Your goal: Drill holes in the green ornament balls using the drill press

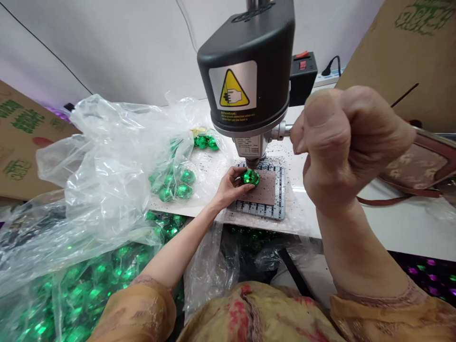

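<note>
A black drill press [249, 71] with a yellow hand-warning label stands over a slotted metal base plate [281, 199]. On the plate lies a brown board [265, 192]. My left hand [230, 186] grips a shiny green faceted ball [251, 177] on the board, directly under the drill head; the bit's tip is too small to make out. My right hand [342, 142], raised close to the camera, is closed around the end of the press's metal lever [283, 130]. Dark shavings are scattered about the plate.
Green balls [184, 190] lie left of the press, partly beneath clear plastic. A large clear bag [103, 275] of green balls fills the lower left. Cardboard boxes [21, 142] stand at both sides. A bag with a brown strap [416, 161] rests at the right.
</note>
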Tool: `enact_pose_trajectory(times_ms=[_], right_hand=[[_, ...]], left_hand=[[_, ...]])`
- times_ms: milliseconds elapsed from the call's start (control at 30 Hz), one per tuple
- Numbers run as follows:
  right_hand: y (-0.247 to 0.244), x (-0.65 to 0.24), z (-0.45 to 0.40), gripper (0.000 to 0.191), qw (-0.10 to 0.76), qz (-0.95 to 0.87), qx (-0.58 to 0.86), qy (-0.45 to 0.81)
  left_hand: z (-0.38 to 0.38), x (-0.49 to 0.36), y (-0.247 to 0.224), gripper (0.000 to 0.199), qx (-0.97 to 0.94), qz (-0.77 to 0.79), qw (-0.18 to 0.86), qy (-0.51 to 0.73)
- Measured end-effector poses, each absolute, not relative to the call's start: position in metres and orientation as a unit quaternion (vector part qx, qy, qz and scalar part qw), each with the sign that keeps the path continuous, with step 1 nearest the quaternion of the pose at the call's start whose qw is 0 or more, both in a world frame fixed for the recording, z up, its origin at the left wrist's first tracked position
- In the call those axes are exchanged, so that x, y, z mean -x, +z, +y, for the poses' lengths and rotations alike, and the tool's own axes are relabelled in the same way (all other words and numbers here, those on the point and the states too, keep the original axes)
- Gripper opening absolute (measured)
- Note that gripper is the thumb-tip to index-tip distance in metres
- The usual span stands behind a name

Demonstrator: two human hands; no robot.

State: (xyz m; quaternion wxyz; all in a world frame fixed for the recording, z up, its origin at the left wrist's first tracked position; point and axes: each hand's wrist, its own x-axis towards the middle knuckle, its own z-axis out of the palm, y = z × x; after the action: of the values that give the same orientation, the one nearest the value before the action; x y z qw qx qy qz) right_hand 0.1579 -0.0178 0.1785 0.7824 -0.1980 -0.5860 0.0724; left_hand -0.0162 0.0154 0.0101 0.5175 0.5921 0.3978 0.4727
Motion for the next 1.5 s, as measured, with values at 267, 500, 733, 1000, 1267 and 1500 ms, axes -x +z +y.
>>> enact_pose_trajectory(times_ms=[267,500,733,1000,1267,1500], right_hand=[[0.179,-0.159,-0.018,0.048,0.776,-0.593,0.2,0.075],[0.174,-0.16,-0.02,0.048,0.769,-0.6,0.217,0.031],[0.158,-0.16,-0.017,0.044,0.764,-0.621,0.174,-0.03],[0.147,-0.167,-0.011,0.036,0.748,-0.657,0.094,-0.03],[0.139,-0.169,-0.01,0.031,0.733,-0.676,0.06,-0.044],[0.134,-0.169,-0.006,0.035,0.728,-0.681,0.034,-0.067]], left_hand=[[0.004,0.004,0.002,0.061,-0.663,0.38,0.453,0.459],[0.003,0.003,0.002,0.061,-0.659,0.384,0.454,0.461],[0.003,0.002,0.001,0.059,-0.653,0.379,0.46,0.469],[0.003,0.003,-0.005,0.06,-0.662,0.365,0.458,0.467],[0.003,0.001,-0.002,0.06,-0.672,0.371,0.434,0.471],[0.001,0.002,0.002,0.059,-0.668,0.37,0.445,0.468]])
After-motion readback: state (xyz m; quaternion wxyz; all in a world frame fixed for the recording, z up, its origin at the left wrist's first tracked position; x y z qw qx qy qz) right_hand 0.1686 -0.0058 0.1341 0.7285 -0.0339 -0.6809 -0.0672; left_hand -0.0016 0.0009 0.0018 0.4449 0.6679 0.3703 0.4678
